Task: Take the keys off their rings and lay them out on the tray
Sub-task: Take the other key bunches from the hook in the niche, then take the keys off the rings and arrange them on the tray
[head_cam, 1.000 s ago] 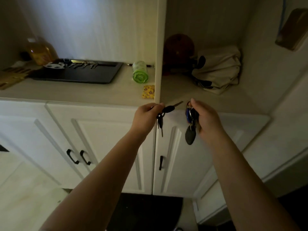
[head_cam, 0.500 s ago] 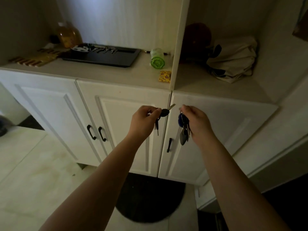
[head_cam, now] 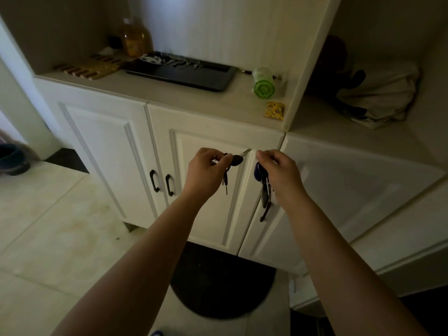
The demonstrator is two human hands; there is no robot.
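My left hand (head_cam: 206, 169) pinches a black-headed key (head_cam: 237, 159) whose silver blade points up and right; another small key hangs below its fingers. My right hand (head_cam: 278, 169) pinches the top of a key bunch (head_cam: 263, 183) with a blue head and dark fobs dangling under it. The two hands are a short gap apart in front of the white cabinet doors. A black tray (head_cam: 194, 77) lies on the counter at the back left, with several keys (head_cam: 184, 63) laid in a row along its far side.
On the counter: a green roll (head_cam: 263, 86), a yellow packet (head_cam: 274, 111), a wooden trivet (head_cam: 89, 69), an amber bottle (head_cam: 135, 37). A vertical cabinet divider (head_cam: 312, 64) separates a right niche holding a cloth bag (head_cam: 380, 90). A dark mat (head_cam: 220, 280) lies on the floor.
The view has pulled back and swung left; the counter and tray now sit higher and farther. Both hands keep their hold on the keys, still close together.
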